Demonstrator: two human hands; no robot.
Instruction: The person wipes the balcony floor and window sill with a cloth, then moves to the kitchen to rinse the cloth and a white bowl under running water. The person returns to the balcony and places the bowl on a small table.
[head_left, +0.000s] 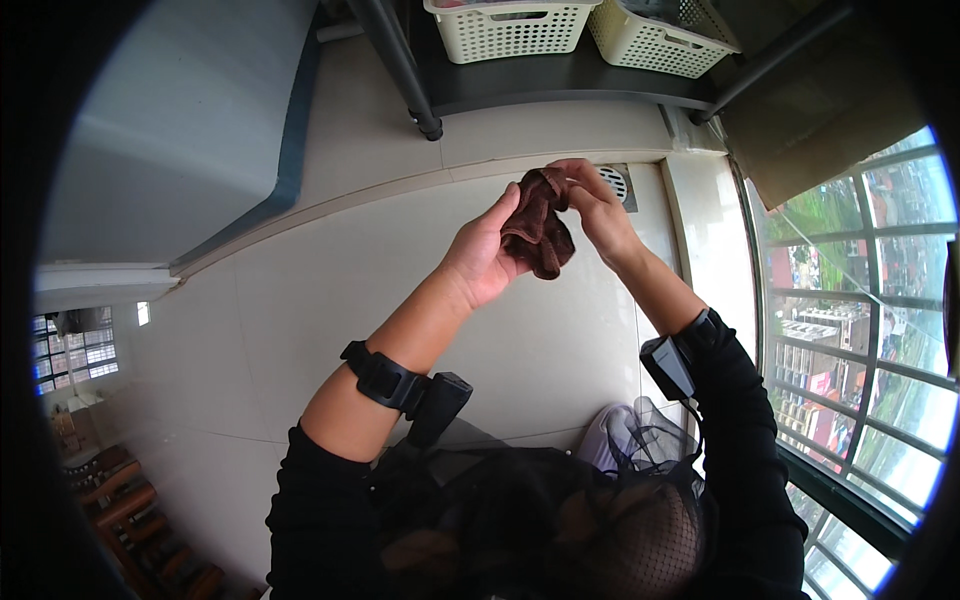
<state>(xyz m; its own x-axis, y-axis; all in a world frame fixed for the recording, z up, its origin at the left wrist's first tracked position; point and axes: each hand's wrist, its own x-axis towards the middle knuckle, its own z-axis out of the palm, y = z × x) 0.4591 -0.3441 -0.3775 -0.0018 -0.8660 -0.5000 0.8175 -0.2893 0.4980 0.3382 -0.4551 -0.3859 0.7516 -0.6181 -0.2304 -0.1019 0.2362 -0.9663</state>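
Note:
A crumpled dark-brown cloth (541, 225) hangs in folds between my two hands, above the pale tiled floor. My left hand (487, 251) supports it from the left, thumb on top and fingers passing behind it. Its upper right edge is pinched by my right hand (596, 206), whose fingertips are partly hidden by the fabric. Both forearms carry strapped-on black devices.
Two cream perforated plastic baskets (517, 37) stand on a dark metal rack (555, 82) ahead. A floor drain (613, 184) lies beyond my right hand. A barred window (847, 322) runs along the right, a large grey panel (195, 127) along the left. Wooden furniture (142, 517) sits lower left.

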